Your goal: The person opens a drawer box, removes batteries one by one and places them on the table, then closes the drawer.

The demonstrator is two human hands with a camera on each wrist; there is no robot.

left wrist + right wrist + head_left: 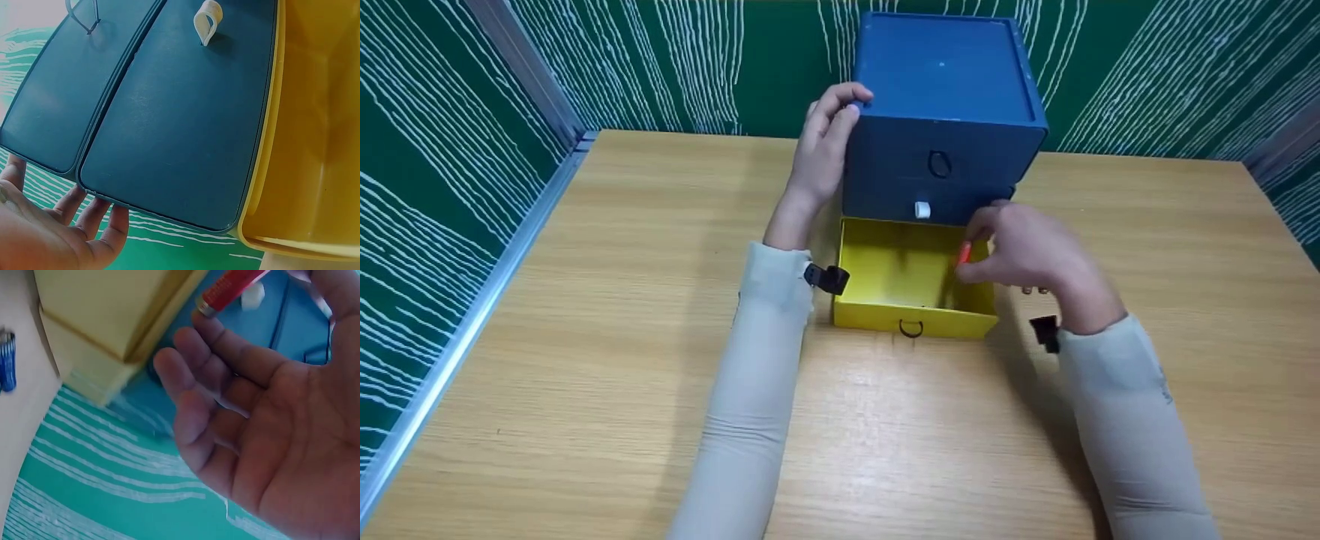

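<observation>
A blue drawer cabinet (949, 71) stands near the back of the table with its lowest, yellow drawer (915, 319) pulled out. The left hand (821, 146) rests against the cabinet's left side, its fingertips at the upper front edge; the left wrist view shows several fingertips (115, 225) touching that side. Over the right part of the yellow drawer, the right hand (1024, 244) pinches a small red battery (964, 253) between thumb and fingers. In the right wrist view the red battery (230, 289) shows a metal end, and the other fingers are loosely bent.
Two small battery ends (1035, 289) show on the table just right of the drawer, partly behind the right hand; a blue battery (7, 363) appears there. Upper drawers carry a black loop (939, 163) and a white loop (922, 210). Green, white-streaked walls (780, 67) surround the table.
</observation>
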